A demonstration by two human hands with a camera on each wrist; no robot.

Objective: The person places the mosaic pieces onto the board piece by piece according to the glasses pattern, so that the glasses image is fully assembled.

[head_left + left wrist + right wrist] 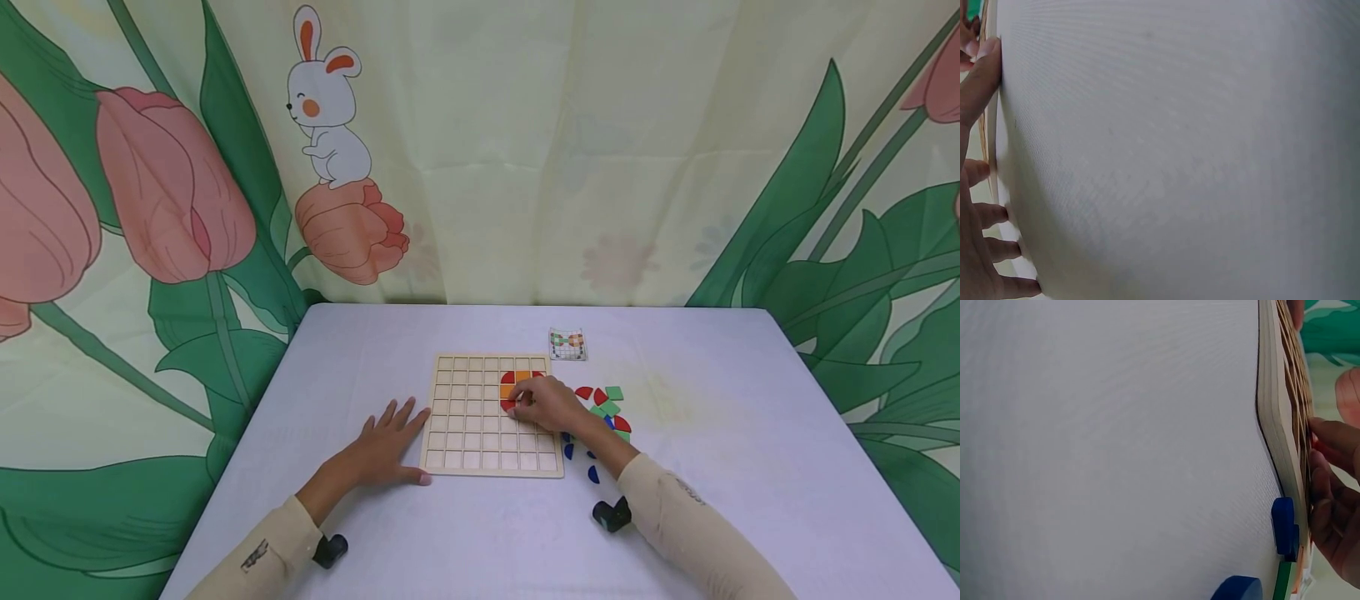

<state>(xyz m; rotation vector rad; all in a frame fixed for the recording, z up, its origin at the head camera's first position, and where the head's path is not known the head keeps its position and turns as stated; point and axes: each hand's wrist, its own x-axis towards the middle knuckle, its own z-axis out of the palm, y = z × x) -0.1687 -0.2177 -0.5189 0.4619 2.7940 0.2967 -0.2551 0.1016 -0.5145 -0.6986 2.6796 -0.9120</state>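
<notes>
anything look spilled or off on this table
One thing: a faint yellowish patch on the white table, to the right of the loose coloured pieces in the head view. It stands out against the paler surface; possibly a stain, though I can't tell. The grid board shows no visible damage.

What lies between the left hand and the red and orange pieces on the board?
Just the board, its cells there empty: the head view shows no piece between the left hand and the red and orange pieces.

White table point(757, 417); behind it, pale curtain point(510, 125) printed with white rabbit point(341, 150) atop tulip point(341, 229), green leaves point(802, 167) both sides.
</notes>
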